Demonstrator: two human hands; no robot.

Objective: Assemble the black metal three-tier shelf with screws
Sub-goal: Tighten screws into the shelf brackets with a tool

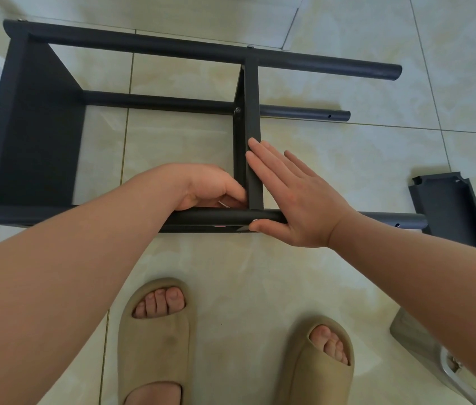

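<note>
The black metal shelf frame (131, 45) lies on its side on the tiled floor, with one tier (37, 127) fixed at the left and a second tier (252, 112) standing mid-frame between the round tubes. My right hand (292, 194) lies flat with straight fingers against the second tier's right face, its thumb under the near tube (216, 216). My left hand (207, 185) curls beside that tier's left face at the near tube and pinches a small silver thing; what it is I cannot tell. A screw head (237, 110) shows at the tier's far joint.
A third loose black tier (453, 211) lies on the floor at the right, past the near tube's end. My two feet in beige slippers (157, 340) stand close in front of the frame. A grey object (424, 355) sits at the bottom right. White furniture edges the far side.
</note>
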